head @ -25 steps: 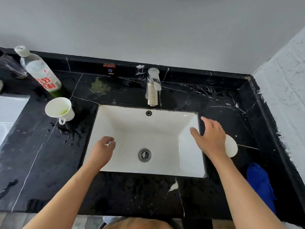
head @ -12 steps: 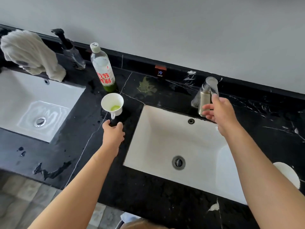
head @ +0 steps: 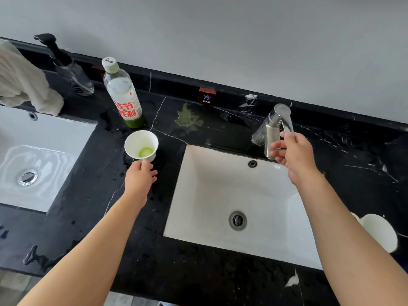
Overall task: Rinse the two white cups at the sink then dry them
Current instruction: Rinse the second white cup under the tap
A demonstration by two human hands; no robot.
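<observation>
On the black counter (head: 198, 272), between the two sinks, one white cup (head: 141, 145) is standing up with a bit of green drink inside. My left hand (head: 139, 177) is touching it from the 6 o'clock side, fingers curled at its handle. At 3 o'clock from that cup, my right hand (head: 291, 151) is wrapping around the tap (head: 276, 127) lever above the right sink (head: 231, 195). The other white cup (head: 379, 231) is sitting at 5 o'clock from my right hand, partly hiding behind my arm.
</observation>
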